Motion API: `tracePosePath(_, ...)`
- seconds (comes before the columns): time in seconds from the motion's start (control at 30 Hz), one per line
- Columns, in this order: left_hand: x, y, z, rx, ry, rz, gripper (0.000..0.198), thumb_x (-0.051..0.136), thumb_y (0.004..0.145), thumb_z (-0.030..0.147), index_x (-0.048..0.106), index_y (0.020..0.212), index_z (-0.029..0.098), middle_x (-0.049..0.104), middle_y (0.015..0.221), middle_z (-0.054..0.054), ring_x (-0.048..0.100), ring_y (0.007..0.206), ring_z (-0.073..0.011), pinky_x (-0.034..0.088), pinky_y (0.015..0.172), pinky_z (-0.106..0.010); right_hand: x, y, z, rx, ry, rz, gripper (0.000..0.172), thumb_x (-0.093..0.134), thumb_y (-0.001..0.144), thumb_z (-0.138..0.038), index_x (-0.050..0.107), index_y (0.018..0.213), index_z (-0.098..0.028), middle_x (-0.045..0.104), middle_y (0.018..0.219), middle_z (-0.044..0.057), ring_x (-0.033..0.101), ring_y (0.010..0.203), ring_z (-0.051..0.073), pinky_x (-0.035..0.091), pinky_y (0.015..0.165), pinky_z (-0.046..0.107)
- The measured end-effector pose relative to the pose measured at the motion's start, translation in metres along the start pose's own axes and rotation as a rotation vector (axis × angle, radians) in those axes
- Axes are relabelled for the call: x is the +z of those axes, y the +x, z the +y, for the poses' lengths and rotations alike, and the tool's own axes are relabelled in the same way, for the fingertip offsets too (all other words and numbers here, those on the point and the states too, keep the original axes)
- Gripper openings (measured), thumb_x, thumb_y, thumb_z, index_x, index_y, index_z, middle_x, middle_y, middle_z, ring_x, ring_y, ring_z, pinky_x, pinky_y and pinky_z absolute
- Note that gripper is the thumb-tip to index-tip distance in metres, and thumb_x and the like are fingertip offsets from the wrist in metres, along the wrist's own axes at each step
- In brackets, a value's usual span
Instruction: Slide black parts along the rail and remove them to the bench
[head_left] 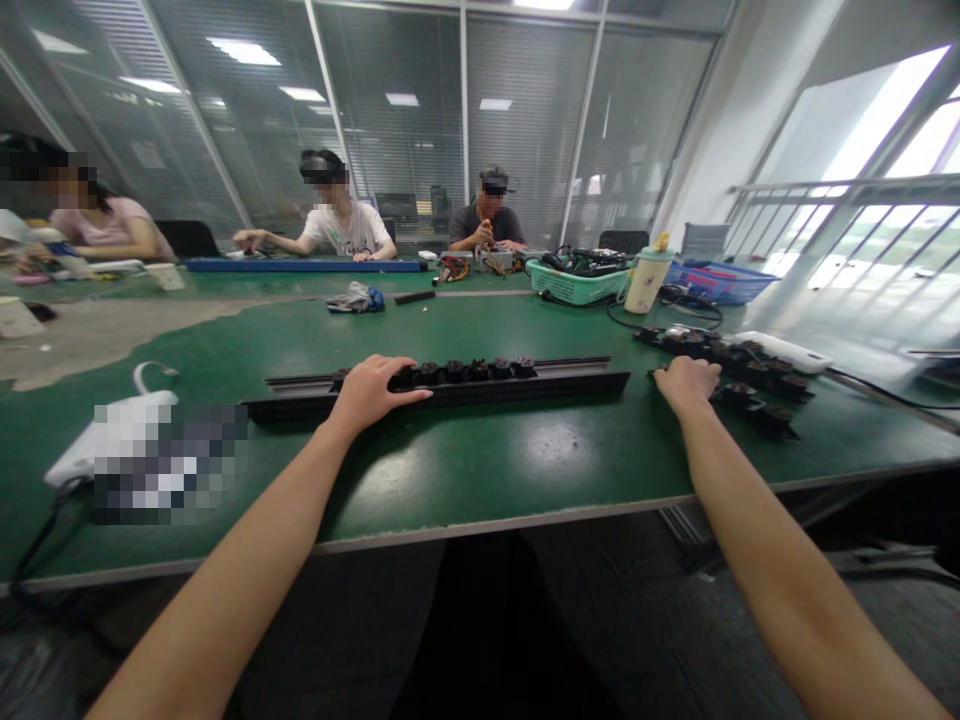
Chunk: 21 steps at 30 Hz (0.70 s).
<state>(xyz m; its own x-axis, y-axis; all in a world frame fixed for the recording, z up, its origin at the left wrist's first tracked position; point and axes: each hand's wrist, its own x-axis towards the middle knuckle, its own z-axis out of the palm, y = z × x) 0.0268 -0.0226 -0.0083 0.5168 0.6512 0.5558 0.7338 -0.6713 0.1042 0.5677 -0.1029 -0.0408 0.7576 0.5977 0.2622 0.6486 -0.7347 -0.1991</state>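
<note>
A long black rail (517, 391) lies across the green table in front of me, with a row of small black parts (478, 371) set along it. My left hand (375, 390) is over the left half of this rail, thumb along its near side and fingers bent over the top. Off to the right, several jagged black strips (750, 362) carry similar small parts. My right hand (686, 382) is closed over the left end of the nearest strip (757, 412); its fingertips are partly hidden.
A white power strip (784, 352) lies behind the strips. Farther back are a cream tumbler (648, 280), a green basket (577, 285) of cables and a blue basket (724, 282). At left lies a white device (112, 435) with a cable. Several co-workers sit across the table.
</note>
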Motion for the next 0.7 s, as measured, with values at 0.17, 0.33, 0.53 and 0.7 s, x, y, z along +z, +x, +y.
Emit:
tracePosePath(0.17, 0.000, 0.000, -0.001, -0.003, -0.005, -0.009, 0.069, 0.059, 0.085, 0.078, 0.071, 0.120, 0.020, 0.073, 0.115, -0.014, 0.064, 0.109, -0.0323, 0.050, 0.097, -0.044, 0.002, 0.000, 0.001, 0.032, 0.059, 0.060, 0.050, 0.057, 0.085, -0.024, 0.063, 0.127, 0.004, 0.055, 0.128, 0.037, 0.047, 0.124, 0.044, 0.042, 0.095, 0.051)
tracePosePath(0.33, -0.001, 0.000, -0.002, -0.004, -0.014, -0.021, 0.067, 0.059, 0.085, 0.077, 0.071, 0.120, 0.021, 0.073, 0.116, -0.013, 0.064, 0.110, -0.0323, 0.050, 0.098, -0.044, -0.024, -0.019, -0.028, -0.254, 0.143, 0.170, 0.048, 0.047, 0.091, -0.027, 0.064, 0.127, -0.001, 0.060, 0.125, 0.032, 0.051, 0.118, 0.040, 0.039, 0.097, 0.050)
tracePosePath(0.53, -0.002, 0.000, -0.002, -0.010, -0.013, -0.025, 0.067, 0.060, 0.085, 0.077, 0.070, 0.122, 0.022, 0.072, 0.116, -0.012, 0.063, 0.110, -0.0312, 0.049, 0.099, -0.044, -0.073, -0.080, -0.107, -0.808, 0.301, -0.075, 0.037, 0.048, 0.098, -0.038, 0.073, 0.111, -0.014, 0.073, 0.095, 0.012, 0.065, 0.090, 0.025, 0.045, 0.085, 0.033)
tracePosePath(0.7, -0.002, 0.000, -0.002, -0.018, -0.021, -0.025, 0.064, 0.063, 0.084, 0.076, 0.070, 0.121, 0.024, 0.072, 0.117, -0.012, 0.063, 0.111, -0.0308, 0.049, 0.100, -0.044, -0.083, -0.130, -0.158, -0.872, 0.169, -0.137, 0.034, 0.054, 0.099, -0.042, 0.066, 0.119, -0.017, 0.074, 0.109, 0.015, 0.067, 0.103, 0.029, 0.048, 0.084, 0.034)
